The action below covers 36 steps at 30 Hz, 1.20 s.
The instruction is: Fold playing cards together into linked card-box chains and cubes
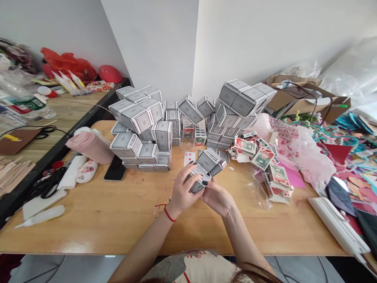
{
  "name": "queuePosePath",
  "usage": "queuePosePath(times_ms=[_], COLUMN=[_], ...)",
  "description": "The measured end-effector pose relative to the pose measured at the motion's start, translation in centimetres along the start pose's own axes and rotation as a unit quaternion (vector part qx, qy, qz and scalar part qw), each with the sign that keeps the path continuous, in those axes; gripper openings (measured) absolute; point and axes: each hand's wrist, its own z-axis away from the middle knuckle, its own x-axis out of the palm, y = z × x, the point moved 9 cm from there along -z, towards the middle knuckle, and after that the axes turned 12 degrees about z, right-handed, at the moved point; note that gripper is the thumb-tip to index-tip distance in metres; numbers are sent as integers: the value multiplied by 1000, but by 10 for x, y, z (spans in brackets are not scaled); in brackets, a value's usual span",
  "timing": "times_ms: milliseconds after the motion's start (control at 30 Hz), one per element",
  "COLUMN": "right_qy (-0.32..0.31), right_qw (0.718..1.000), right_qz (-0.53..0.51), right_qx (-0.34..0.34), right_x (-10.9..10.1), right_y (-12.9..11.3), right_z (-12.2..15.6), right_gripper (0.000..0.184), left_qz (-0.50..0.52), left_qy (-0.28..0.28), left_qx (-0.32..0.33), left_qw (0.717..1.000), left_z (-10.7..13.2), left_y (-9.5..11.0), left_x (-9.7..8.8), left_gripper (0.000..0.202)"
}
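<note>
Several folded playing cards (207, 162) with grey patterned backs are held together above the desk, partly shaped into a box. Across their near left side, the fingers of my left hand (185, 190) are closed on them. From below and the right, my right hand (219, 197) grips them; part of its fingers is hidden. Just beyond lies a face-up playing card (189, 158) with red hearts. Boxes made of playing cards are stacked in a left pile (138, 118) and a right pile (235, 102) behind the hands.
Torn card packets (263, 158) heap up at the right beside crumpled plastic bags (303, 145). At left lie a phone (114, 169), a pink roll (91, 146), black scissors (53, 184) and a glue bottle (44, 217). A white case (337, 224) is near the right front edge.
</note>
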Motion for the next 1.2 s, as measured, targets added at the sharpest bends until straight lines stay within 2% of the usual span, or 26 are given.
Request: queuePosePath(times_ms=[300,567,733,1200], right_qy=[-14,-11,21,16], right_qw=[1000,1000,999,1000], right_qz=[8,5,24,6], right_qx=[-7,-14,-19,-6], right_x=[3,3,-1,-3], right_y=[-4,-4,-5,0], right_z=[1,-1,3,1], right_gripper=[40,45,46,44], left_qz=[-19,-14,-5,-1], left_qy=[-1,2,-2,-2], left_qx=[17,-6,-27,-26], left_qw=[1000,1000,1000,1000], left_z=[0,3,2,-1], left_y=[4,-1,-4,-5], left_x=[2,4,4,1], left_gripper=[35,35,35,35])
